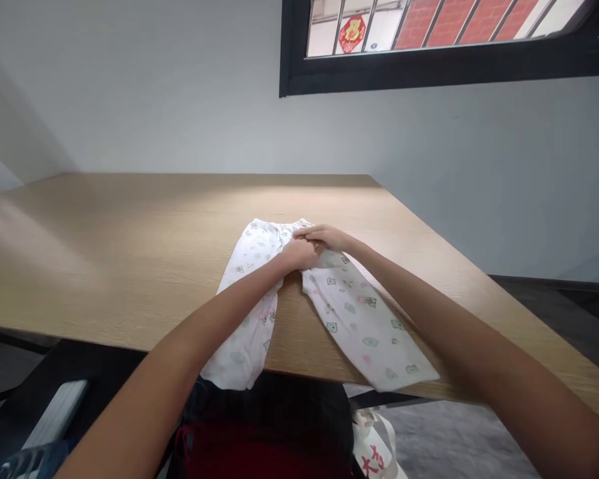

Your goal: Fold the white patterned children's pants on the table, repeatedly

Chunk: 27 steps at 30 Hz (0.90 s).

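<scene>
A pair of white children's pants (364, 326) with small green, pink and grey prints lies spread on the wooden table. Its elastic waistband faces away from me, and both leg ends reach the near table edge, the left one hanging slightly over. My left hand (302, 254) is closed on the fabric near the crotch, its fingertips partly hidden. Just beyond it, my right hand (325, 236) rests on the upper right part of the pants below the waistband, its fingers stretched out flat toward the left. The two hands almost touch or overlap.
The wooden table (130, 266) extends far to the left and back to a pale wall (180, 86). A dark-framed window (404, 74) with bars is at upper right. Below the near edge are a white bag (374, 442) with red writing and a dark bench or seat (94, 366).
</scene>
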### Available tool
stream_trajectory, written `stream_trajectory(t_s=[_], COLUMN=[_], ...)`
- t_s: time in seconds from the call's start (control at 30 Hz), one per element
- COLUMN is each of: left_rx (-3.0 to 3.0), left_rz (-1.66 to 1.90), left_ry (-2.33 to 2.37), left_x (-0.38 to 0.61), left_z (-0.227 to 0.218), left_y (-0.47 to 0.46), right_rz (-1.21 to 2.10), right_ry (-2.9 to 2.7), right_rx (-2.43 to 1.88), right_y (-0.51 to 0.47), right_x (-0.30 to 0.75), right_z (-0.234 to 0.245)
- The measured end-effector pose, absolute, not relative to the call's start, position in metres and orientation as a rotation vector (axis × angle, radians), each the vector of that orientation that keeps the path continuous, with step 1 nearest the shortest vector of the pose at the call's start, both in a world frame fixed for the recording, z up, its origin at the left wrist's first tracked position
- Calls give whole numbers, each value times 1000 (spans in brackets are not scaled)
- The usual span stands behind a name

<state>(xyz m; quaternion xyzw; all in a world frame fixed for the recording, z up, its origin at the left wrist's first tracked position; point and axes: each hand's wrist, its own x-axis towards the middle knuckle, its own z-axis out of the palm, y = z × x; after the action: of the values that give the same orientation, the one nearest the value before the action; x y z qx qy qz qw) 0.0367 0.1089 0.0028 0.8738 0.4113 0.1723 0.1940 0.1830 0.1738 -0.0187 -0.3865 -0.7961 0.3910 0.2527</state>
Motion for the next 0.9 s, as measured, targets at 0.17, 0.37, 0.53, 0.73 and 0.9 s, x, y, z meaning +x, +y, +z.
stream_trajectory(t_s=[0.17,0.37,0.53,0.73,0.9], left_rx=[2607,2574,2620,2806,2954], left_rz=[321,268,546,589,458], left_ry=[765,478,712,1043,923], left_x=[34,26,49,98,97], left_z=[-1,-13,-25,-30,-30], left_y=[38,-54,-71,-66,-63], right_rz=[590,438,544,500,724], right_ry=[-2516,-2605,-2463,-1808,-1839], right_rx=[-1091,-1185,-1149,-1508,-1756], right_y=[180,189,180,179,180], right_x=[179,174,176,183,192], right_z=[-37,-41,-36,-34,-12])
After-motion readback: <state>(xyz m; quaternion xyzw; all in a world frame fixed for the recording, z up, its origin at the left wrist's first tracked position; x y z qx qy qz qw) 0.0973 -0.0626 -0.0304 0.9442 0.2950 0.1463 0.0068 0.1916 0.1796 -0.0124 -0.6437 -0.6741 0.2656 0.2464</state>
